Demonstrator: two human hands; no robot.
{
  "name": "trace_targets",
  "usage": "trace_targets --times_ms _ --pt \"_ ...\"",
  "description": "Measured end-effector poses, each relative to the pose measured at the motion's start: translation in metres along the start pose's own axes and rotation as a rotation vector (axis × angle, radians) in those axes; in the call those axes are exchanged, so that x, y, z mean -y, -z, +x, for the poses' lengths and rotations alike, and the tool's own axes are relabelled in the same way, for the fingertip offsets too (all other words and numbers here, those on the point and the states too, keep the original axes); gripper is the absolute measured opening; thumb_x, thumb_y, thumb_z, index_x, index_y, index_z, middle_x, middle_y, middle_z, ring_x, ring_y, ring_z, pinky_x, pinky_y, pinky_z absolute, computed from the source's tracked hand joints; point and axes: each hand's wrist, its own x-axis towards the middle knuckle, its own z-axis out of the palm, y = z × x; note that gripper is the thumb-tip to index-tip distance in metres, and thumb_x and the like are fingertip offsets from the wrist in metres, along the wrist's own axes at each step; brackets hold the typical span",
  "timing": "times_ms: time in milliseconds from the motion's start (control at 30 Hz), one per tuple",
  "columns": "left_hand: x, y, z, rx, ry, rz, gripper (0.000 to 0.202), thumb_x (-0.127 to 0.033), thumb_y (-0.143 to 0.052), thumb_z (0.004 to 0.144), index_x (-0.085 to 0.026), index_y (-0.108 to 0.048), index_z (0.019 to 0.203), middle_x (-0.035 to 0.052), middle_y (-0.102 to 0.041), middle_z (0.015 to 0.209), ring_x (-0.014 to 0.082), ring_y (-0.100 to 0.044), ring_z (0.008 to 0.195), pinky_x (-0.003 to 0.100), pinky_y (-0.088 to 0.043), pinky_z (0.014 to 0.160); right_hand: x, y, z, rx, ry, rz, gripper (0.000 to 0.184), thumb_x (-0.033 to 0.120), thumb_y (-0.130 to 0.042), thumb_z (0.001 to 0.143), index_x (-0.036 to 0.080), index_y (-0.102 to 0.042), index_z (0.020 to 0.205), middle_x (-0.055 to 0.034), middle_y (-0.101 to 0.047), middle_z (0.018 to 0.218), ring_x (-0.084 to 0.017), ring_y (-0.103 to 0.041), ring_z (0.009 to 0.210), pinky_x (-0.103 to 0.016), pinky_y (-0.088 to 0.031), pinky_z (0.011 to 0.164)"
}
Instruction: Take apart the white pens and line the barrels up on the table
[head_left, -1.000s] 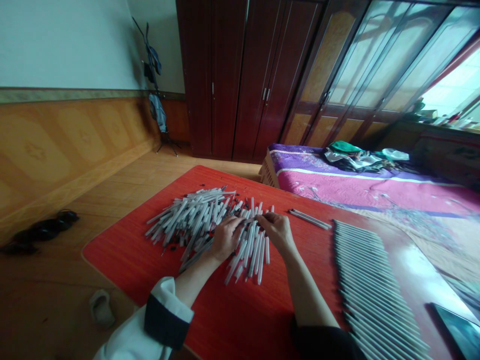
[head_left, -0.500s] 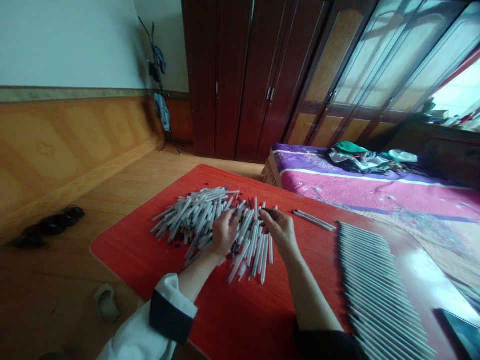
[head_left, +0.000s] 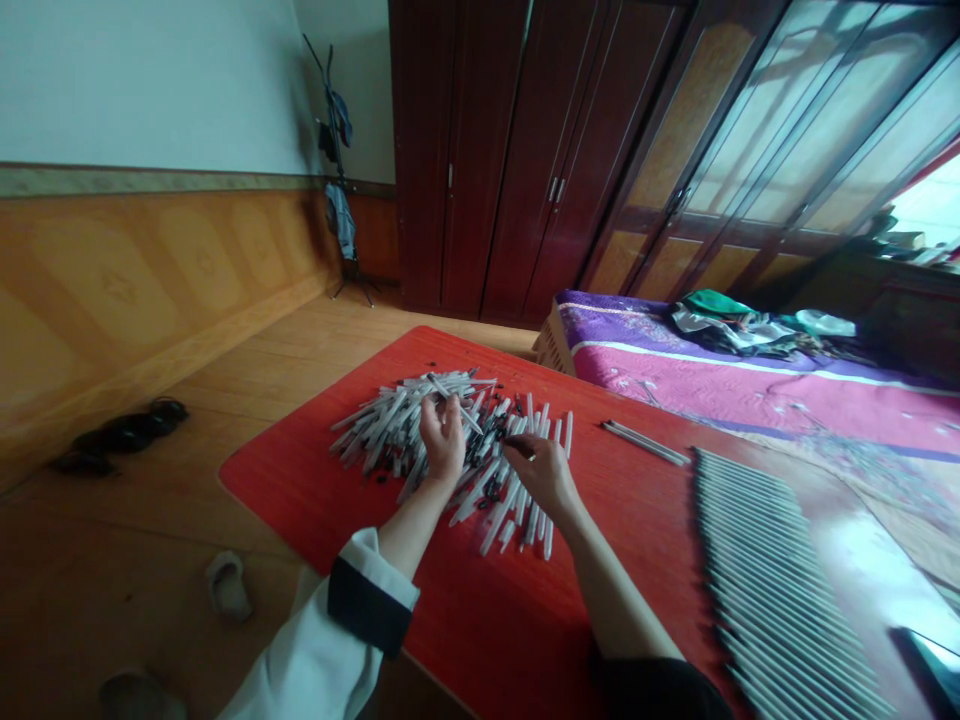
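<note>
A heap of white pen barrels [head_left: 397, 425] with small black caps lies on a red table [head_left: 450, 620]. My left hand [head_left: 442, 438] is raised over the heap, its fingers pinched on one white pen barrel [head_left: 450, 393] that slants up and left. My right hand [head_left: 541, 472] rests on the right part of the heap with its fingers closed on a small dark piece [head_left: 517, 441]. Two finished pens [head_left: 645, 442] lie apart to the right. A long row of pens [head_left: 780, 580] is lined up side by side at the right of the table.
A bed with a pink and purple cover [head_left: 750, 390] stands behind the table. Dark wooden wardrobes [head_left: 525, 160] line the back wall. A coat stand [head_left: 341, 180] is in the corner. Dark shoes [head_left: 120, 435] and a slipper [head_left: 225, 585] lie on the wooden floor at left.
My left hand has lifted off the heap with a white pen barrel in its fingers. My right hand has drawn back a little toward me. The camera has swung left.
</note>
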Motion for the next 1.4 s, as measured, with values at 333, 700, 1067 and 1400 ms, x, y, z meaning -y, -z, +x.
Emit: trace_targets --times_ms 333,700,1067,1400 --pt "-0.002 -0.001 0.0 -0.004 -0.016 0.02 0.019 -0.037 -0.046 0.086 -0.018 -0.046 0.09 0.0022 -0.061 0.073 0.0135 -0.061 0.064 0.025 -0.049 0.061 0.001 -0.014 0.005 0.103 0.172 -0.648 0.022 0.021 -0.047 0.083 0.02 -0.068 0.089 -0.007 -0.064 0.092 -0.019 -0.057 0.09 -0.025 -0.041 0.07" --pt "-0.002 -0.001 0.001 0.007 -0.025 0.003 0.013 -0.031 -0.047 0.085 -0.019 -0.044 0.088 0.0024 -0.061 0.072 0.0134 -0.061 0.064 0.024 -0.048 0.06 0.011 -0.035 0.031 0.428 0.488 -0.879 0.018 0.005 -0.051 0.074 0.013 -0.066 0.078 -0.0117 -0.061 0.087 -0.022 -0.052 0.091 -0.025 -0.043 0.071" --pt "0.0 0.0 0.0 -0.006 -0.001 0.02 0.018 -0.037 -0.047 0.084 -0.019 -0.044 0.085 0.0027 -0.062 0.072 0.0142 -0.062 0.065 0.025 -0.048 0.06 0.002 -0.021 0.028 0.35 0.554 -0.814 0.015 0.012 -0.05 0.078 0.013 -0.065 0.076 -0.0107 -0.063 0.082 -0.02 -0.054 0.088 -0.026 -0.043 0.073" --pt "-0.006 -0.01 -0.017 0.188 0.235 -0.156 0.025 -0.041 -0.052 0.08 -0.018 -0.047 0.089 0.0009 -0.063 0.073 0.0143 -0.064 0.065 0.026 -0.051 0.059 -0.02 0.002 -0.046 -0.175 -0.019 -0.145 0.022 0.031 -0.049 0.077 0.016 -0.065 0.078 -0.0029 -0.063 0.065 -0.015 -0.057 0.058 -0.023 -0.041 0.054"
